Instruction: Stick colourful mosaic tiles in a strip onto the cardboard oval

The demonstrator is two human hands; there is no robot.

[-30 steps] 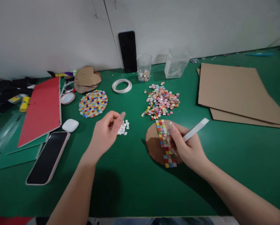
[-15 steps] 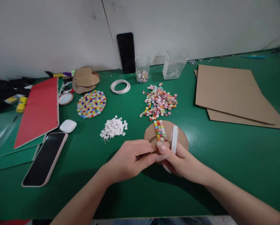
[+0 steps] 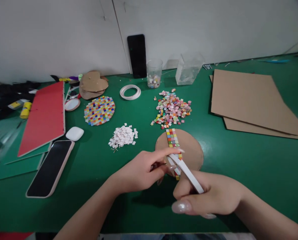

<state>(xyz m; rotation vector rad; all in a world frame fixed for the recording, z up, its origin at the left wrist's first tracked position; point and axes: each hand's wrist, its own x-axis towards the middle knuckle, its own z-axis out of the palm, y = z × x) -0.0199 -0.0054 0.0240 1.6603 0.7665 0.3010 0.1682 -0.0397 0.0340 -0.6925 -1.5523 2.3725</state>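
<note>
A round cardboard disc point(image 3: 191, 146) lies in front of me, with a band of small coloured mosaic tiles point(image 3: 172, 136) running across its left part. Over its near edge is a roll of white tape point(image 3: 190, 176), seen almost edge-on. My right hand point(image 3: 211, 195) is closed around the near end of the roll, thumb towards me. My left hand point(image 3: 145, 170) has its index finger stretched over the tape's far end, at the tile band, and its thumb below, pinching the tape. The fingers hide part of the band.
Beyond the disc lie a heap of coloured tiles point(image 3: 173, 108), a white tile heap point(image 3: 123, 136), a tiled disc point(image 3: 99, 111) and another tape roll point(image 3: 130, 92). Cardboard sheets point(image 3: 246, 96) are on the right. Phones point(image 3: 51, 170), a cup point(image 3: 154, 73) and a clear box point(image 3: 188, 70) stand around.
My right hand has moved right and towards me, turning the tape roll to a slant. My left index finger has stretched out over the tile band. More of the disc shows.
</note>
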